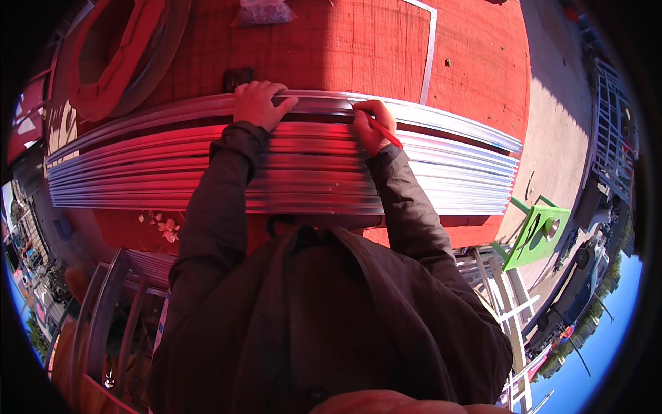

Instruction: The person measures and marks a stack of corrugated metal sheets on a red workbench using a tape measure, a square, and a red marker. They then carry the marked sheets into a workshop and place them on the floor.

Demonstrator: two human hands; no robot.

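Long silvery metal profiles (448,172) lie side by side across the table in front of me. One profile (317,102) lies apart at the far side, with a dark gap between it and the others. My left hand (259,107) rests over this far profile, fingers bent across its far edge and thumb stretched to the right. Further right, my right hand (372,123) is closed around a red pen (385,130). Its fingertips are at the same profile; the pen's writing tip is too small to make out.
A red covering (372,48) spreads over the table. Beyond the profiles are a small dark object (238,77), a clear plastic bag (265,12) and a thin metal strip (429,55). A large ring-shaped object (155,62) stands far left. A green stand (536,238) is at the right.
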